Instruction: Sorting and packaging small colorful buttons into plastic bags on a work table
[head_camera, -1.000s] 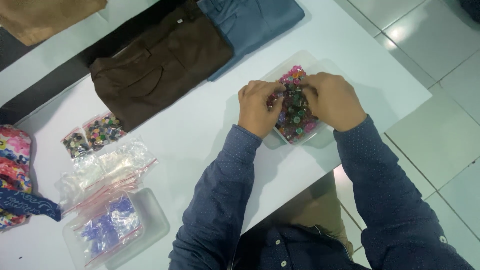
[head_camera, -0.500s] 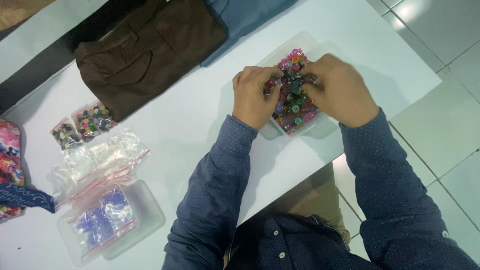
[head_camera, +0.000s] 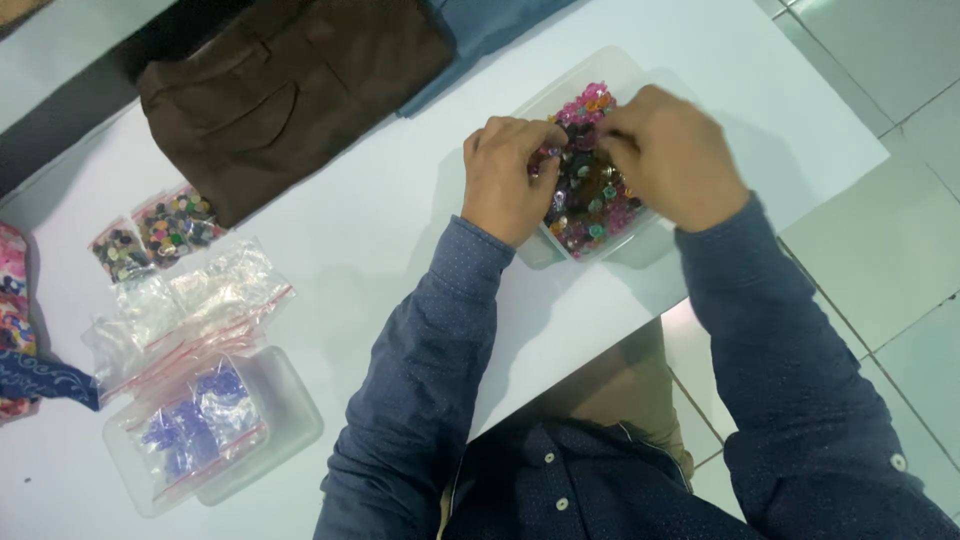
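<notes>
Two hands are digging in a clear tub of mixed coloured buttons at the table's right end.

Going left to right, you are passing a patterned pink fabric (head_camera: 12, 300) at the edge, two small bags of dark and mixed buttons (head_camera: 155, 235), a heap of clear zip bags with red strips (head_camera: 190, 310), and a clear lidded box (head_camera: 215, 430) holding bags of purple pieces. Brown trousers (head_camera: 290, 90) are lying behind. Your left hand (head_camera: 505, 180) and right hand (head_camera: 665, 155) are meeting over the button tub (head_camera: 585, 165), fingers curled together among the buttons; whether they are pinching one, I cannot tell. The tub is sitting near the table edge (head_camera: 640, 300), so pressing or dragging it could tip it and scatter buttons onto the floor.
</notes>
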